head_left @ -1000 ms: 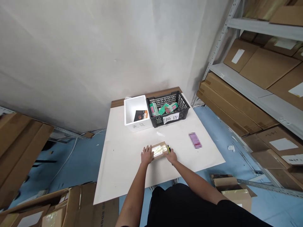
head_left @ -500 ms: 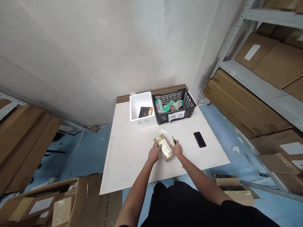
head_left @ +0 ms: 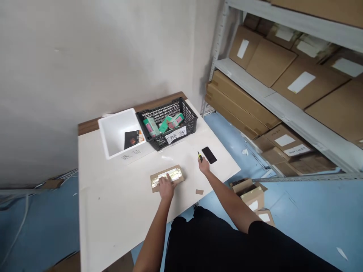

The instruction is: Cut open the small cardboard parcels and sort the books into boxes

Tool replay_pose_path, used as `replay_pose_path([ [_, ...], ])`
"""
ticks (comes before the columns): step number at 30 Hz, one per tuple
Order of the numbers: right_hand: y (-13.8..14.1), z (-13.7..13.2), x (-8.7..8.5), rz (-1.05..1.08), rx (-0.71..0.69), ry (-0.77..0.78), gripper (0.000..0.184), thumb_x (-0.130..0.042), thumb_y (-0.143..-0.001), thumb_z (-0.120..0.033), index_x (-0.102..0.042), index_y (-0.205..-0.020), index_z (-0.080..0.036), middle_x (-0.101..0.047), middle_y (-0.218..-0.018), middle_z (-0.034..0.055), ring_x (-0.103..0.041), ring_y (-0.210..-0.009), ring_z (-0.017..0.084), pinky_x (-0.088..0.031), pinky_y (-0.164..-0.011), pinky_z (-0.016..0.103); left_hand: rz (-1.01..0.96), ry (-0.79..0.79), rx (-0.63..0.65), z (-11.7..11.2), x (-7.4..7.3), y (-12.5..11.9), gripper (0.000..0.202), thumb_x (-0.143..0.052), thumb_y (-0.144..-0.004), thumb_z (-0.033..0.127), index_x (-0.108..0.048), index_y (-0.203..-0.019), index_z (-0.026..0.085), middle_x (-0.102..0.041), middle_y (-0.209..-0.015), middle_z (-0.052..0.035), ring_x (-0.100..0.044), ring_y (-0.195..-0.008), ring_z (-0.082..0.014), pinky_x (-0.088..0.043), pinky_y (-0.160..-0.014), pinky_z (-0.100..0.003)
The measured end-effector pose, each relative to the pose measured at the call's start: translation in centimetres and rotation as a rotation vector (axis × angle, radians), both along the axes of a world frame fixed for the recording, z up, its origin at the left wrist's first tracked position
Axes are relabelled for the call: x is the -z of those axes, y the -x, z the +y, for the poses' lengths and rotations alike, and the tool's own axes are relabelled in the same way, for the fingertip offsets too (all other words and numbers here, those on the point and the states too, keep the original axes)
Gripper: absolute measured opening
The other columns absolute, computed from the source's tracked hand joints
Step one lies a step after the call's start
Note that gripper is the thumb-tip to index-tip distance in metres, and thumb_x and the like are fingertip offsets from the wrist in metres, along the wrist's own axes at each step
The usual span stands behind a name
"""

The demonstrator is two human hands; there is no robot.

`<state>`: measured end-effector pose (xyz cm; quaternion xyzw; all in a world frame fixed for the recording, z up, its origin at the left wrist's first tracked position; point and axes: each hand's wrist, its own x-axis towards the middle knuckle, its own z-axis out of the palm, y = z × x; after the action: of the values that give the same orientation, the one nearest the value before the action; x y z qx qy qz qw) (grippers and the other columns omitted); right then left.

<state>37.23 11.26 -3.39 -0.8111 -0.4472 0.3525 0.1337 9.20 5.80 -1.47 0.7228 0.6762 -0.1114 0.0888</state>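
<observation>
A small cardboard box (head_left: 154,177) wrapped with shiny yellowish tape lies on the white table (head_left: 113,211). My left hand (head_left: 166,186) grips it at its near long side, with the fingers over the taped top. To the right of the box, my right hand (head_left: 203,165) is closed around a yellow-and-black utility knife (head_left: 200,156), its tip pointing away from me. The knife is apart from the box. Just beyond my right hand lies a black phone (head_left: 209,155). A small brown piece of card (head_left: 199,192) lies near the front edge.
At the back stand a white foam bin (head_left: 106,141) holding a dark printed packet (head_left: 132,139) and a black plastic crate (head_left: 191,124) with several green boxes (head_left: 166,124). Shelves with cartons (head_left: 270,62) rise at the right. Open cartons (head_left: 252,194) sit on the floor.
The view has swung right. The box has turned to lie more crosswise, with my left hand still on it. My right hand has moved off the box towards the phone, keeping the knife.
</observation>
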Motion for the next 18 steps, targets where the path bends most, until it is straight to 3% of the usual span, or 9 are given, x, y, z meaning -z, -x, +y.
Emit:
replay_pose_path([
  [2,-3.8,-0.6,0.7,-0.105,-0.059,0.028,0.031,-0.043,-0.111,-0.042,-0.06,-0.126,-0.021,-0.067,-0.136,0.015,-0.07,-0.112,0.027,-0.051,-0.089,0.032,0.004,-0.048,0.03,0.1,0.3,0.2,0.077,-0.052,-0.098,0.055,-0.041,-0.162,0.013,-0.055,-0.149,-0.0292,-0.035,-0.15,-0.0466,-0.043,-0.109,-0.061],
  [4,-6.6,-0.9,1.5,-0.142,-0.16,0.069,0.029,-0.047,-0.11,-0.04,-0.061,-0.129,-0.022,-0.049,-0.16,0.0146,-0.068,-0.116,0.027,-0.051,-0.092,0.033,0.008,-0.071,0.052,0.3,0.6,0.6,0.076,-0.05,-0.099,0.056,-0.043,-0.16,0.012,-0.056,-0.146,-0.0293,-0.035,-0.15,-0.0457,-0.043,-0.109,-0.06],
  [6,-8.0,-0.5,2.4,-0.139,-0.243,0.12,0.03,-0.048,-0.11,-0.04,-0.062,-0.13,-0.023,-0.032,-0.172,0.0122,-0.069,-0.116,0.028,-0.052,-0.093,0.035,0.009,-0.074,0.054,0.4,0.8,0.9,0.076,-0.052,-0.099,0.057,-0.045,-0.159,0.012,-0.057,-0.143,-0.028,-0.041,-0.146,-0.0439,-0.044,-0.11,-0.057],
  [9,-8.6,1.1,3.7,-0.14,-0.277,0.183,0.034,-0.045,-0.111,-0.041,-0.061,-0.135,-0.023,-0.021,-0.177,0.0118,-0.069,-0.116,0.029,-0.053,-0.093,0.037,0.003,-0.067,0.039,0.6,0.6,1.3,0.075,-0.058,-0.096,0.058,-0.048,-0.157,0.015,-0.058,-0.139,-0.0241,-0.044,-0.142,-0.0415,-0.045,-0.11,-0.053],
  [13,-8.2,2.8,4.9,-0.134,-0.256,0.215,0.037,-0.044,-0.111,-0.039,-0.06,-0.141,-0.024,-0.024,-0.176,0.0122,-0.067,-0.121,0.03,-0.053,-0.097,0.039,-0.001,-0.04,0.025,0.5,0.1,1.9,0.071,-0.064,-0.094,0.057,-0.053,-0.155,0.022,-0.06,-0.136,-0.0198,-0.042,-0.144,-0.0401,-0.049,-0.105,-0.051],
  [18,-7.8,2.1,4.8,-0.101,-0.226,0.176,0.036,-0.05,-0.108,-0.035,-0.061,-0.14,-0.022,-0.044,-0.164,0.015,-0.067,-0.121,0.03,-0.052,-0.097,0.036,-0.048,-0.075,0.005,-0.2,-0.1,2.7,0.066,-0.064,-0.095,0.055,-0.054,-0.155,0.029,-0.057,-0.145,-0.0182,-0.051,-0.134,-0.0378,-0.052,-0.101,-0.052],
])
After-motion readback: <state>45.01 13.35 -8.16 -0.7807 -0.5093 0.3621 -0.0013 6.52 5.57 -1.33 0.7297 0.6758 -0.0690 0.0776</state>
